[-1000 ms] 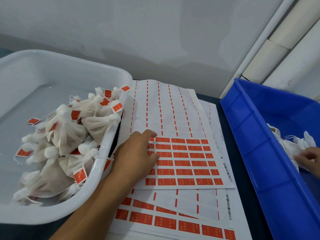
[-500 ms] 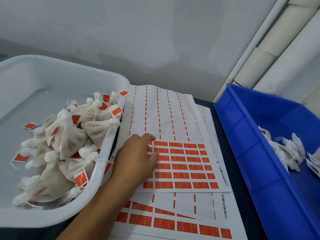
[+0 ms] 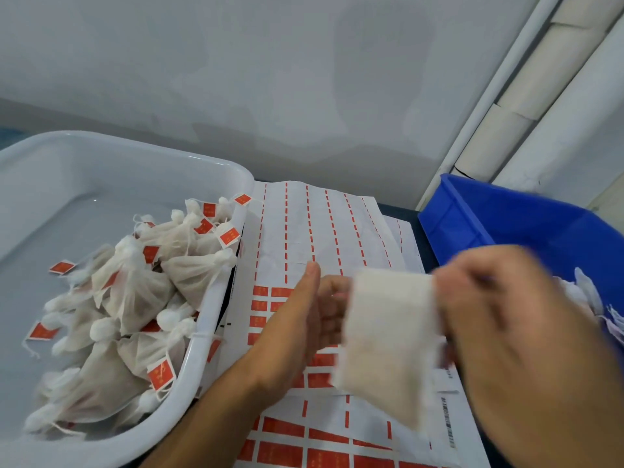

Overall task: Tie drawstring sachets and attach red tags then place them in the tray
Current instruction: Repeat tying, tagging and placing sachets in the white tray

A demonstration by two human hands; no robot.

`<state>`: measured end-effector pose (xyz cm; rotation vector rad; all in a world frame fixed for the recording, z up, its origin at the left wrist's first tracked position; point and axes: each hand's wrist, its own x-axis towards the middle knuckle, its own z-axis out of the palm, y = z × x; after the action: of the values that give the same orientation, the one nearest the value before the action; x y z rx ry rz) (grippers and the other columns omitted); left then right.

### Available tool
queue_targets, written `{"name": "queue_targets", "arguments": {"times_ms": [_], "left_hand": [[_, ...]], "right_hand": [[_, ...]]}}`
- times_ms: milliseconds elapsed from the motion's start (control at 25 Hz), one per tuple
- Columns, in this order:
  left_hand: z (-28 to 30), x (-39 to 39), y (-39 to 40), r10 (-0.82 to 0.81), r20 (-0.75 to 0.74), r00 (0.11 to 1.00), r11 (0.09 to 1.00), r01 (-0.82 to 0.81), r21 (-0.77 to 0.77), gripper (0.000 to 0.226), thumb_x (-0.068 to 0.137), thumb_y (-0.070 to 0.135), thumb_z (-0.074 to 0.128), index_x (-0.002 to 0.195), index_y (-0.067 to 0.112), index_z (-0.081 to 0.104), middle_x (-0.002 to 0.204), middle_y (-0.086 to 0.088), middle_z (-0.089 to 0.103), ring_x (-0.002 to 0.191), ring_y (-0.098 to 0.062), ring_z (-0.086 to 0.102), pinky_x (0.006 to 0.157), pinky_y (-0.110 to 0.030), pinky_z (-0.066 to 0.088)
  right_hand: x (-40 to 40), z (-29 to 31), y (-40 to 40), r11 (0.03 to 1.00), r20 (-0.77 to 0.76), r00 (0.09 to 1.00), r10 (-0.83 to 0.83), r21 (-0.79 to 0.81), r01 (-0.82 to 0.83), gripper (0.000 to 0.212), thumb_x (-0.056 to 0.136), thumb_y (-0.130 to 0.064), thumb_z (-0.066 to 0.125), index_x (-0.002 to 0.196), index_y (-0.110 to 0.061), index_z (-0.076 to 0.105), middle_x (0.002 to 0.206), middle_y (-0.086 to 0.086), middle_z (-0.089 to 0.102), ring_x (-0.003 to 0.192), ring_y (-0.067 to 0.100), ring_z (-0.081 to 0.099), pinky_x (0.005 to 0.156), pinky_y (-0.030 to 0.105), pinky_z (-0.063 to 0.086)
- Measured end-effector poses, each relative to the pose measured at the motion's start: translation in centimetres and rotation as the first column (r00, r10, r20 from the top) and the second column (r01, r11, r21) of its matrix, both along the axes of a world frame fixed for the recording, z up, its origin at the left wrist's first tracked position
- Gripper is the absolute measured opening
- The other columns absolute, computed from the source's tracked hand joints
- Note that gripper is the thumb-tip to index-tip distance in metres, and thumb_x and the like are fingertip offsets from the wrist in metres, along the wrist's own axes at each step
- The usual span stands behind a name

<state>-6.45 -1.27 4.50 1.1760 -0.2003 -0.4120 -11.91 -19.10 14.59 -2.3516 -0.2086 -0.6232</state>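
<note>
The right hand (image 3: 516,336) is gripping an untied sachet (image 3: 385,336) by its right edge, hanging it lengthwise just beside the open left hand (image 3: 304,319).

tray (image 3: 216,170): white | sachets (image 3: 135,292): off-white, red tags (image 3: 161,373) | sheets (image 3: 314,231): white, red label grid, red dashed columns | bin (image 3: 472,224): blue | wall (image 3: 270,79): grey

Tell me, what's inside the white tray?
The white tray holds a heap of tied sachets with red tags, piled against its right wall. The far left floor is bare. Whatever lies under the heap is covered.
</note>
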Motion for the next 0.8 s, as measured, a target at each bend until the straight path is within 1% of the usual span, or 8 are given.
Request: {"name": "queue_targets", "arguments": {"times_ms": [80,160,240,280,360,440,600,800], "left_hand": [[-0.2,-0.1,0.2,0.072,-0.096,0.993,0.995,-0.078,-0.055,0.088,0.079,0.087,0.044,0.148,0.034,0.043,0.139,0.000,0.062,0.124,-0.025,0.063,0.109,-0.049,0.047],[0.0,-0.2,0.1,0.211,-0.097,0.973,0.977,-0.211,0.012,0.092,0.066,0.090,0.046,0.143,0.039,0.046,0.135,0.005,0.063,0.118,-0.020,0.066,0.102,-0.042,0.054],[0.1,0.0,-0.3,0.297,0.008,0.955,0.932,-0.292,0.215,0.072,0.063,0.091,0.051,0.121,0.048,0.056,0.119,0.015,0.066,0.103,-0.013,0.069,0.075,-0.020,0.060],[0.0,0.1,-0.5,0.308,0.077,0.948,0.893,-0.316,0.321,0.054,0.071,0.084,0.055,0.112,0.049,0.057,0.112,0.019,0.066,0.097,-0.011,0.069,0.061,-0.012,0.055],[-0.4,0.5,-0.9,0.328,0.145,0.934,0.821,-0.357,0.445,0.023,0.087,0.061,0.061,0.105,0.047,0.058,0.103,0.021,0.066,0.090,-0.009,0.068,0.053,-0.007,0.049],[-1.2,0.7,-0.9,0.341,0.187,0.921,0.777,-0.388,0.496,0.014,0.092,0.053,0.062,0.102,0.043,0.062,0.094,0.021,0.067,0.085,-0.005,0.070,0.053,-0.007,0.050],[-2.0,0.6,-0.7,0.212,0.331,0.920,0.758,-0.368,0.538,0.019,0.092,0.053,0.059,0.090,0.037,0.069,0.082,0.022,0.070,0.080,0.004,0.068,0.054,-0.006,0.049],[-2.3,-0.2,-1.5,-0.046,0.500,0.865,0.638,-0.360,0.681,0.011,0.095,0.055,0.052,0.089,0.052,0.061,0.084,0.038,0.064,0.076,0.008,0.065,0.059,-0.001,0.044]], "right_hand": [[1.6,-1.9,3.3,0.988,-0.168,0.983,0.074,0.144,-0.049,0.026,0.092,-0.066,0.041,0.093,-0.043,0.054,0.088,-0.032,0.067,0.067,-0.007,0.070,0.046,0.008,0.049],[3.8,-4.6,3.7,0.957,-0.220,0.972,0.083,0.290,-0.016,0.025,0.090,-0.059,0.045,0.095,-0.037,0.056,0.085,-0.027,0.069,0.068,-0.002,0.072,0.050,0.010,0.051],[5.8,-6.4,2.8,0.918,-0.276,0.958,0.079,0.396,0.038,0.026,0.092,-0.056,0.046,0.099,-0.033,0.058,0.083,-0.023,0.071,0.069,0.001,0.073,0.051,0.011,0.052],[6.3,-7.4,2.6,0.903,-0.272,0.958,0.087,0.428,0.040,0.028,0.092,-0.056,0.046,0.100,-0.032,0.059,0.084,-0.024,0.071,0.071,0.002,0.074,0.052,0.011,0.053],[6.8,-9.3,1.9,0.899,-0.297,0.950,0.096,0.436,0.045,0.032,0.089,-0.059,0.048,0.102,-0.033,0.061,0.086,-0.024,0.071,0.074,0.003,0.074,0.054,0.013,0.055],[6.8,-9.9,1.3,0.880,-0.332,0.936,0.117,0.472,0.057,0.034,0.087,-0.064,0.048,0.101,-0.037,0.062,0.087,-0.023,0.072,0.077,0.004,0.075,0.056,0.012,0.055],[6.3,-9.9,0.4,0.894,-0.354,0.885,0.302,0.427,-0.135,0.028,0.089,-0.075,0.049,0.103,-0.054,0.061,0.103,-0.027,0.069,0.101,-0.002,0.068,0.072,0.010,0.056],[6.2,-10.6,0.0,0.903,-0.302,0.891,0.339,0.370,-0.218,0.018,0.098,-0.048,0.061,0.107,-0.038,0.072,0.104,-0.024,0.073,0.106,0.002,0.068,0.086,0.020,0.059]]}}
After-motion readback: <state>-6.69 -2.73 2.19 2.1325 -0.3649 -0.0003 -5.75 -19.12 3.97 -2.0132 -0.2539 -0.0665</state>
